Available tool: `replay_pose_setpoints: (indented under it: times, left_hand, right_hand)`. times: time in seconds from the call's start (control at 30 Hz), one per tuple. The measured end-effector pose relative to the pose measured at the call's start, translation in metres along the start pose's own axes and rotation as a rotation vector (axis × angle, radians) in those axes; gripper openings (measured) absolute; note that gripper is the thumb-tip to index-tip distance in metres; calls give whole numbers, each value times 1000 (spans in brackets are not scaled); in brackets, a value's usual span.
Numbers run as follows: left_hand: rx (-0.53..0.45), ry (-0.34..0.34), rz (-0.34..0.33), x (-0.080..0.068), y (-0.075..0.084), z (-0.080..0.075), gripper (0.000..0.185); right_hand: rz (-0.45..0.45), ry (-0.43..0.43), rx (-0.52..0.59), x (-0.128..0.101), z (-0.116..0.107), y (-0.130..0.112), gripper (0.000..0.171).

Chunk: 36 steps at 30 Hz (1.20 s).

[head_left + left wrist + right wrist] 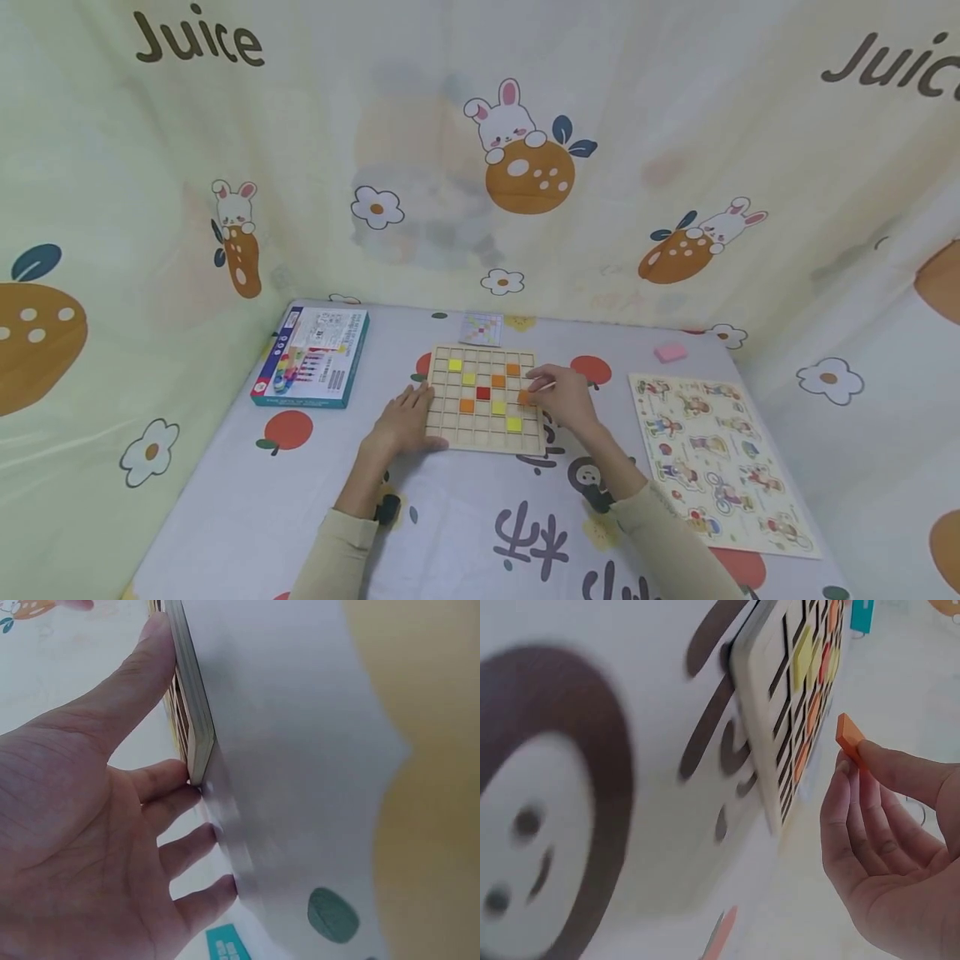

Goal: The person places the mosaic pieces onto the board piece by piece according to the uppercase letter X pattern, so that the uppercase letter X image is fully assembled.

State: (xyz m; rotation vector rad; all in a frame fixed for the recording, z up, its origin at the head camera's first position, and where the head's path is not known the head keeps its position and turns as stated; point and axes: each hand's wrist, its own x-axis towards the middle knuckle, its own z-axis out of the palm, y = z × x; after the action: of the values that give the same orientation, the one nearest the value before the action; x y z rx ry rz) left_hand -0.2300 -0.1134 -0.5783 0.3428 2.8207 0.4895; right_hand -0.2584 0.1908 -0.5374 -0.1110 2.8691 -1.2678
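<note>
A square wooden grid board [457,437] lies on the table, with several yellow and orange tiles and one red tile [483,393] in its cells. My left hand [405,421] rests against the board's near left corner, fingers spread along the left side and thumb at the near edge. In the left wrist view the thumb and fingertips touch the board's rim [196,697]. Between thumb and fingers, my right hand [566,400] pinches an orange square tile [849,737]. It holds that tile above the right side of the board, tilted in the right wrist view.
Just behind the board is a small card [481,329] with a coloured grid pattern. A boxed set [311,358] lies at the back left. To the right are a wooden picture board [705,458] and a pink block [671,352]. Printed curtains surround the table.
</note>
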Motion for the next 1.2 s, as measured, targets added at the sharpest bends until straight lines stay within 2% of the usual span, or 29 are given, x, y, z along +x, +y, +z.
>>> replay_pose_setpoints:
  times: [0.27,0.67,0.83,1.2]
  left_hand:
    - [-14,-1,6,-3,2,-3,109]
    - [-24,-4,0,-7,6,-7,105]
    - [-28,2,4,-5,3,-4,107]
    - [-13,-19,6,-14,14,-19,102]
  right_hand:
    - [2,-44,33,5,21,-15,39]
    - [-25,-87,108,-2,50,-33,34]
    - [-39,-106,136,-3,64,-40,34]
    - [-85,-156,128,-2,89,-48,32]
